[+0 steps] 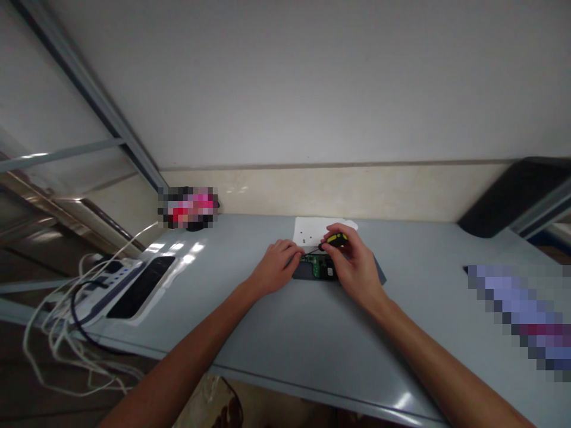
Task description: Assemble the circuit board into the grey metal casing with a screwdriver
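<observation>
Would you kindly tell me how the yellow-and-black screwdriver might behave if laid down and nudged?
The screwdriver may roll, as its handle looks rounded. It is probably handle-heavy, the shaft being much thinner.

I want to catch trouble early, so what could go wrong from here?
The screwdriver in the right hand could slip and jab the left hand, whose fingers are close to its tip. A slip might also scratch the exposed green circuit board. The small dark pieces seem to lie loose on the white sheet just beyond the hands, so a bump could scatter them.
</observation>
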Available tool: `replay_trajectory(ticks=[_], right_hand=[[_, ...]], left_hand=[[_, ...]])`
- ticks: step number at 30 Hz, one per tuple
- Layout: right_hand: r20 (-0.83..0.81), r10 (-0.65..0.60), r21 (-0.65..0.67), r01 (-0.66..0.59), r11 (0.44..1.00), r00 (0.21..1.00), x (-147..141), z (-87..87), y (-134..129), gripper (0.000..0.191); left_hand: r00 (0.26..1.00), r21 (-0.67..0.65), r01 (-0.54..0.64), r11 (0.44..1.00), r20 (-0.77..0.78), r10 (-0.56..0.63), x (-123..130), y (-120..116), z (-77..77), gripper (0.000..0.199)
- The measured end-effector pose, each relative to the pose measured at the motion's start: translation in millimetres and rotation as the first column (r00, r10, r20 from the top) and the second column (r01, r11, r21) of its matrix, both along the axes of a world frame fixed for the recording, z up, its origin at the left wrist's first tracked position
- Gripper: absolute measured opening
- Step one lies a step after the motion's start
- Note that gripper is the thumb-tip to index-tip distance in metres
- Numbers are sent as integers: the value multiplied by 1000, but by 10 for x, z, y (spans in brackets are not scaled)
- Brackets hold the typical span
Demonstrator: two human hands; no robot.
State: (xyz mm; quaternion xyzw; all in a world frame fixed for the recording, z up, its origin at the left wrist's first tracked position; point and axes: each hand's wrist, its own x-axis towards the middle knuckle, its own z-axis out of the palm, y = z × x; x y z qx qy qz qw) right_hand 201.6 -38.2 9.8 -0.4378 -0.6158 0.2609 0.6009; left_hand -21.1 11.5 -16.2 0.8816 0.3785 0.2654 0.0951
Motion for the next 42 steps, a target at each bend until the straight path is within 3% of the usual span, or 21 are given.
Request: replay_trajectory(ticks=[7, 13, 18, 21, 28, 34, 42], right_hand=[[2, 25, -3, -25, 1000, 1000, -11, 34, 31, 33], [214, 155, 70, -173, 982, 964, -68, 315, 200, 30], [258, 126, 156, -170, 973, 958, -193, 487, 484, 11], [218, 154, 136, -186, 973, 964, -212, 460, 634, 16], [19, 423, 4, -423, 906, 906, -79, 394, 786, 25], [118, 307, 92, -319, 943, 944, -43, 460, 762, 14], [41, 397, 32, -398, 917, 917, -32, 439, 754, 26]], left_hand=[[1000, 5, 2, 1000, 1, -2, 1, 6, -23, 26], [1000, 25, 8, 1000, -4, -7, -10, 20, -59, 26], [1000, 23, 2, 1000, -5, -2, -13, 18, -50, 25], [1000, 16, -3, 1000, -13, 3, -11, 8, -30, 24], [1000, 2, -4, 1000, -5, 4, 0, -13, -5, 24], [1000, -11, -4, 1000, 10, 4, 4, -9, -3, 22], [1000, -22, -3, 1000, 12, 4, 3, -28, 17, 21]])
